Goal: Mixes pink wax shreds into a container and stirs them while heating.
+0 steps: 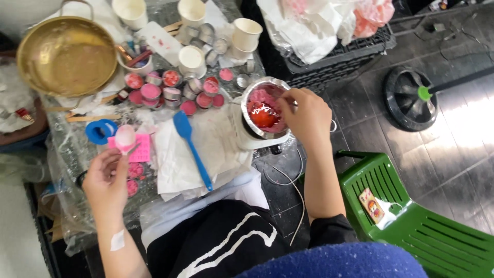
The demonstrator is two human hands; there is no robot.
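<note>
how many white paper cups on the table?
4: one at the top edge left, one top centre, one right of it, one beside the tins. More may be hidden in clutter.

Right hand [307, 116] w/ fingers in red-wax metal pot [263, 109]; left hand [107, 177] w/ pink spoon [125, 139].

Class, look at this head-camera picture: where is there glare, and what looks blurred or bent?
Head view: strong glare on the dark floor at right; bright shine on the brass bowl and the red liquid in the steel pot; the left hand looks slightly soft; edges bend outward, wide-angle.
</note>
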